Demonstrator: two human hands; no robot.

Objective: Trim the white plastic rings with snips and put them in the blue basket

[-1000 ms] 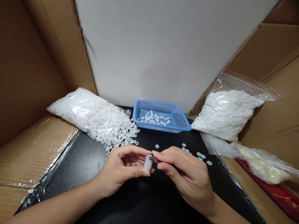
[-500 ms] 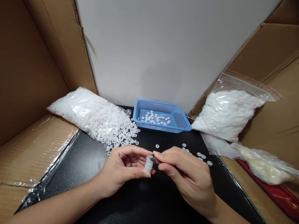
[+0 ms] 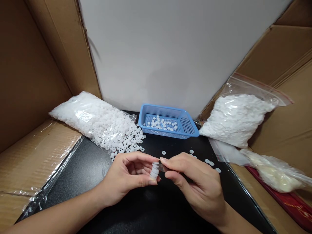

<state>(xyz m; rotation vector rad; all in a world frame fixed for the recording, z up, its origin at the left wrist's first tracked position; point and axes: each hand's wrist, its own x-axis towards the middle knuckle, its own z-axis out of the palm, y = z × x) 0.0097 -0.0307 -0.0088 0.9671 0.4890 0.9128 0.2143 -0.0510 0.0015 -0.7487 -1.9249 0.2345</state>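
My left hand (image 3: pixel 133 172) is closed on a short stack of white plastic washers (image 3: pixel 154 170), held between thumb and fingers above the black table. Against the stack's right side, my right hand (image 3: pixel 195 182) pinches a small thin flat piece (image 3: pixel 162 167). Its kind is hard to make out, since the fingers hide most of it. The right index fingertip meets the left fingertips at the top of the stack. Beyond the hands, a blue perforated basket (image 3: pixel 195 132) holds many small white washers. One loose washer (image 3: pixel 163 152) lies between the basket and my hands.
A clear bag of white washers (image 3: pixel 92 120) spills onto the black table (image 3: pixel 73 165) at left. More loose washers (image 3: pixel 209 162) lie right of my hand. On the right sit a zip bag of white pieces (image 3: pixel 239 120) and a bag of yellowish pieces (image 3: pixel 275 172). Cardboard walls flank both sides.
Both hands keep nearly the same place and grip. The thin piece and the right fingers have shifted only slightly against the stack.
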